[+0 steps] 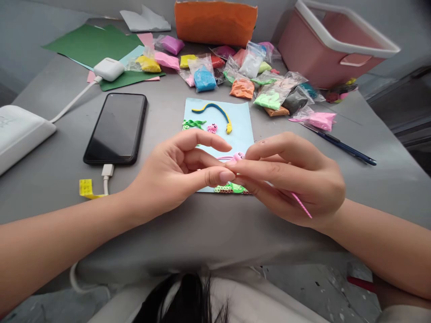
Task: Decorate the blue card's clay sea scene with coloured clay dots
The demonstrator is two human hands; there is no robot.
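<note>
Both hands meet at the fingertips above a light blue card (240, 112). My left hand (182, 168) is closed in a pinch, thumb against a finger; what lies between them is too small or hidden to make out. The fingers of my right hand (292, 175) press together at the same spot. A thin pink strip (301, 205) sticks out beneath that hand, its other end hidden. On the card are a blue and yellow curved clay piece (220, 110), a small pink clay creature (212, 128), another pink one (239, 156) partly covered by fingers, and green clay weed (194, 124).
Several bags of coloured clay (204, 78) lie behind the card, before an orange box (215, 22). A pink bin (310, 54) stands back right, a dark pen (346, 146) nearer. Leftward are a phone (116, 128), a white power bank (23, 134) and green paper (84, 45).
</note>
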